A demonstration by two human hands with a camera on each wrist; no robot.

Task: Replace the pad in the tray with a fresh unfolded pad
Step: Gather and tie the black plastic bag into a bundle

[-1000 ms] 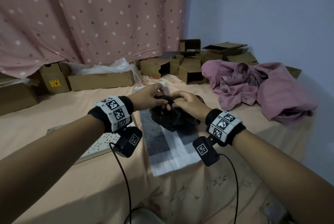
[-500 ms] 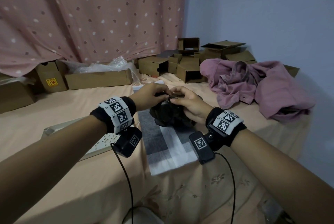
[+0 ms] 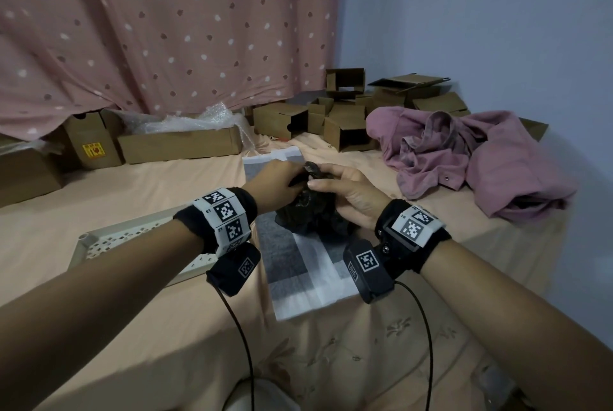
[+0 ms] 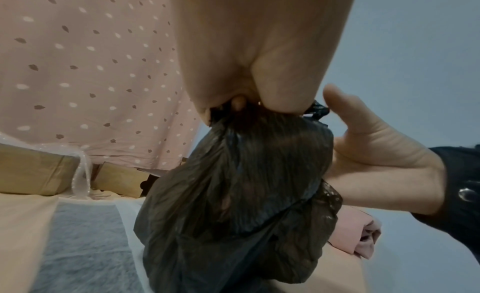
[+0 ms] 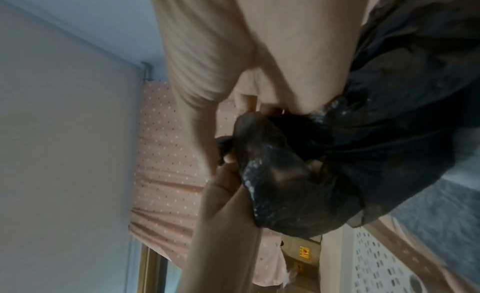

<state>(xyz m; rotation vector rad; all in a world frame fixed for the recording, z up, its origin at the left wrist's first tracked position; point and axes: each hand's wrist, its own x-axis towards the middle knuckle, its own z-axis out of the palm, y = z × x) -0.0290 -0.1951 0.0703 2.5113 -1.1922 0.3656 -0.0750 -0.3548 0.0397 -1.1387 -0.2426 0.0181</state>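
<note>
A filled black plastic bag [image 3: 311,211] sits on an unfolded grey and white pad [image 3: 298,264] spread on the bed. My left hand [image 3: 282,178] pinches the bag's twisted neck from the left; the left wrist view shows its fingers closed on the gathered top of the bag [image 4: 233,184]. From the right, my right hand [image 3: 345,195] grips the same neck, fingers curled round the black plastic [image 5: 298,174]. A cream perforated tray [image 3: 132,241] lies to the left under my left forearm, its inside mostly hidden.
A crumpled pink garment [image 3: 471,158] lies at the right. Several cardboard boxes [image 3: 282,119] and bubble wrap [image 3: 185,120] line the back under a dotted pink curtain [image 3: 159,22]. Blue wall [image 3: 481,12] on the right. Cables hang from both wrist cameras.
Both hands have stayed on the bag's top and worked at it, lifting the neck slightly. The bag looks more gathered and upright than a second ago.
</note>
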